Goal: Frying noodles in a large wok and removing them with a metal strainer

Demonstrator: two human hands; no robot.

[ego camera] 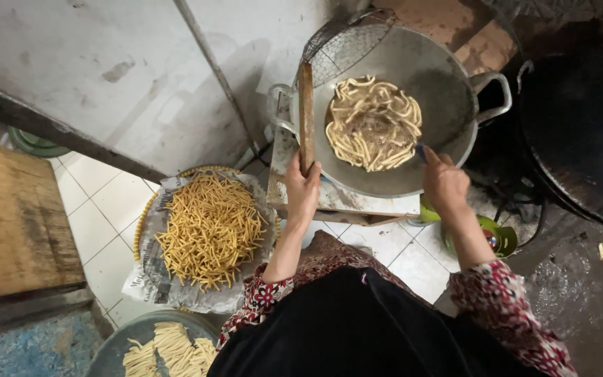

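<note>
Beside a grey wall, white floor tiles meet wet concrete.

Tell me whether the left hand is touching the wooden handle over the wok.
Touching. The head view shows the left hand with fingers wrapped around the lower end of the wooden handle, which runs up to the wire skimmer at the wok rim.
</note>
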